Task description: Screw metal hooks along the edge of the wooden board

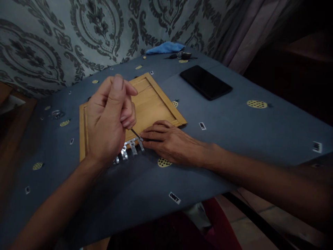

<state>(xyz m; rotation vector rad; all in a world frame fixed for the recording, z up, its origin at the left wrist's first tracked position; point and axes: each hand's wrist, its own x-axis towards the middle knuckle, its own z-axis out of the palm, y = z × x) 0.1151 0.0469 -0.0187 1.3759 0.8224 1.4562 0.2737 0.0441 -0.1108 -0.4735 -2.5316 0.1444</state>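
Note:
My left hand (109,118) is closed in a fist around a screwdriver (135,133). Its handle is hidden by my fingers, while the thin dark shaft slants down to the right. The tip meets the end of a metal hook rack (133,147), which lies along the near edge of a framed wooden board (153,100). My right hand (170,141) lies low over the board's near right part, fingers stretched out, with fingertips beside the screwdriver tip and the last hook. My left hand and wrist cover part of the board and the rack's left end.
A black phone (205,82) lies right of the board on the dark blue patterned tablecloth (234,128). Behind it are a blue cloth (165,48) and a small dark item with a ring (182,55). Shiny metal bits (56,114) lie at left. A patterned curtain (99,27) hangs behind.

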